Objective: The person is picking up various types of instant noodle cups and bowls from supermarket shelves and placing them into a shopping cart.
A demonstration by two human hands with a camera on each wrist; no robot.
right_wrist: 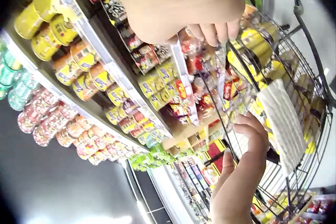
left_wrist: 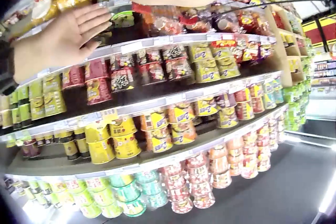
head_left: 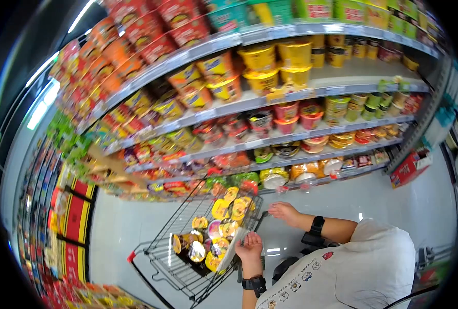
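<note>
In the head view both bare hands are held out over the near end of a wire shopping cart (head_left: 175, 242), neither holding anything. My left hand (head_left: 249, 247) has its palm up and fingers loosely bent, close beside a white panel (right_wrist: 282, 127) at the cart's end. Nearer the shelves, my right hand (head_left: 285, 212) is held out with its fingers extended; the left wrist view shows this right hand (left_wrist: 79, 32) with its palm turned outward. Inside the cart lie several instant noodle cups (head_left: 220, 208), many with yellow lids, in a loose heap.
A long shelf unit (head_left: 239, 103) of stacked instant noodle tubs runs alongside the cart. Bagged goods (head_left: 301, 170) fill its lowest level. A red box (head_left: 412, 167) stands on the floor by the shelf's end. More shelving (head_left: 33, 206) lines the far side of the glossy aisle floor (head_left: 120, 221).
</note>
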